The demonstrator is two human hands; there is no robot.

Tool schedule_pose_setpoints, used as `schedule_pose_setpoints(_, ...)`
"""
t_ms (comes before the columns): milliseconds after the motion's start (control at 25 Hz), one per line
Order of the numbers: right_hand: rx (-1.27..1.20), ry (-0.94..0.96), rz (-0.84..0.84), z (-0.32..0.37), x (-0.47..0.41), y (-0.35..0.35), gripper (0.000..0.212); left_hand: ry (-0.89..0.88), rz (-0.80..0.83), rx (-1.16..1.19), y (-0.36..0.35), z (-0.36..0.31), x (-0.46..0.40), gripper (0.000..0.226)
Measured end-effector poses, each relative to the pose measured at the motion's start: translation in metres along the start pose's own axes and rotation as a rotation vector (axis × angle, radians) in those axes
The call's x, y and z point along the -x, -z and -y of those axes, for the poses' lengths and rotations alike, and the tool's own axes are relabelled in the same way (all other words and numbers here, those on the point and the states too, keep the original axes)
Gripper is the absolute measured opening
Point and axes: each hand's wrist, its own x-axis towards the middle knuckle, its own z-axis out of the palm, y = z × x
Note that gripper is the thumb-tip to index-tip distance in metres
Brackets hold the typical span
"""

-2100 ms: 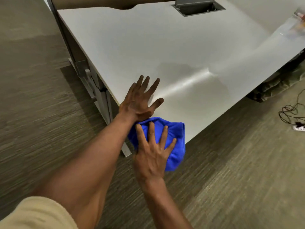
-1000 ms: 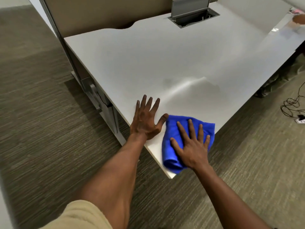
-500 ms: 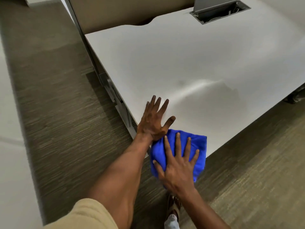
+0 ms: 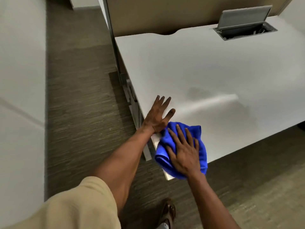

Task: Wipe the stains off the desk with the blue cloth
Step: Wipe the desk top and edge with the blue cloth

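A bunched blue cloth (image 4: 201, 151) lies on the near corner of the white desk (image 4: 189, 66) and hangs a little over the edge. My right hand (image 4: 183, 149) presses flat on top of the cloth, fingers spread. My left hand (image 4: 158, 115) rests flat on the desk beside its left edge, fingers apart, its thumb side touching the cloth. A faint grey smudge (image 4: 196, 92) and a pale streak (image 4: 212, 103) show on the desktop beyond the hands.
An open grey cable hatch (image 4: 244, 22) is set in the desk's far right. A tan partition (image 4: 156, 14) runs behind the desk. The desk's metal leg (image 4: 133, 103) is at left. My sandalled foot (image 4: 167, 212) stands on the carpet (image 4: 79, 104) below.
The view has shifted to the left. My right hand has slid the cloth slightly right along the near corner. My left hand stays planted on the desk.
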Motion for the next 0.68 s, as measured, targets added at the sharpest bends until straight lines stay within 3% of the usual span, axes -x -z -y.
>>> schedule_pose_setpoints(160,0.001,-0.042,0.072,-0.038,0.030,0.008,0.095,-0.025,0.080,-0.125,0.003,0.000,0.005,0.072)
schedule_pose_setpoints(400,0.049,-0.233,0.014,0.045,0.024,-0.025,0.115,-0.073,-0.012,-0.131,0.001,0.000,0.009,0.074)
schedule_pose_setpoints(560,0.091,-0.195,0.060,0.078,-0.014,-0.027,0.106,-0.023,-0.072,-0.083,0.004,0.003,0.010,0.067)
schedule_pose_setpoints(680,-0.003,-0.056,0.019,0.072,-0.019,-0.020,0.089,-0.007,-0.127,-0.065,0.005,0.001,0.010,0.062)
